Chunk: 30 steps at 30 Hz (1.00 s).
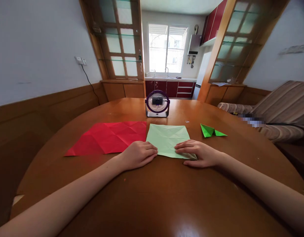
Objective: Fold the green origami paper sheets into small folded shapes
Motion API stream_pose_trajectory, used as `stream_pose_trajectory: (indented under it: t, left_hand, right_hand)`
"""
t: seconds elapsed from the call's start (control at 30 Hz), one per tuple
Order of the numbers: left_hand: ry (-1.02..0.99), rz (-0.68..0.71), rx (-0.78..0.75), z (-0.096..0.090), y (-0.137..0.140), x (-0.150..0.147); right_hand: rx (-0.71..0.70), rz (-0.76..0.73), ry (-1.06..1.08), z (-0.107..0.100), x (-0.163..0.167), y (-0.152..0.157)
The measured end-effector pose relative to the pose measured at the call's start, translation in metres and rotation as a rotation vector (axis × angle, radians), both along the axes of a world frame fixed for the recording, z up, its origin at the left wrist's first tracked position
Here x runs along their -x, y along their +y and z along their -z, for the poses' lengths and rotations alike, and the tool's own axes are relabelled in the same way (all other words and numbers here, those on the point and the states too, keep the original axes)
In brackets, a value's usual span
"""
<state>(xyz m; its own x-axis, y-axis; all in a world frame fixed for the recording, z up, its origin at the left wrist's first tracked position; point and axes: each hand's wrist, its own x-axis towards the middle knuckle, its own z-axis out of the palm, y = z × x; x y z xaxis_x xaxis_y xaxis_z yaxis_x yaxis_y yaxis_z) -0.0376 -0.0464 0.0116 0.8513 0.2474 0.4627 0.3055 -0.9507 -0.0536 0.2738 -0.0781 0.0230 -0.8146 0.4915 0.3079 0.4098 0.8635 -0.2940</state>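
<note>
A pale green sheet of paper [166, 140] with fold creases lies flat on the table in front of me. My left hand [139, 154] rests at its lower left corner, fingers together and laid flat, the fingertips touching the edge. Over the right part of the sheet lies my right hand [198, 153], fingers stretched out on the paper and the thumb apart on the table below the near edge. Beside that thumb the lower right corner curls up slightly. To the left, a creased red sheet of paper [112, 136] lies close to the green one, partly behind my left hand.
A folded bright green paper piece [210, 130] sits right of the pale sheet. Behind the papers stands a small dark purple fan [157, 103]. The brown wooden table [157, 200] has a rounded edge. A striped sofa [282, 105] is at the right.
</note>
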Motion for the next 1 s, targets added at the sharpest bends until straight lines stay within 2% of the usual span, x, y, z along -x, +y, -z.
stream_pose_trajectory:
  t: [0.33,0.57,0.73,0.9,1.0]
  left_hand:
    - [-0.056,-0.013,0.062,0.000,-0.001,0.000]
    - [-0.048,0.001,0.068,-0.001,-0.002,0.000]
    - [-0.059,0.007,0.081,-0.001,-0.003,0.000]
    - [-0.085,0.009,0.137,0.002,-0.003,0.000]
    - [-0.115,-0.027,0.211,0.005,-0.003,-0.003]
  right_hand:
    - [0.014,0.015,-0.038,0.000,-0.008,0.004]
    - [0.231,0.055,0.174,-0.001,-0.014,0.008]
    - [0.404,0.182,0.296,0.001,-0.018,0.013]
    - [0.501,0.383,0.361,0.001,-0.017,0.014]
    - [0.546,0.456,0.439,0.003,-0.015,0.015]
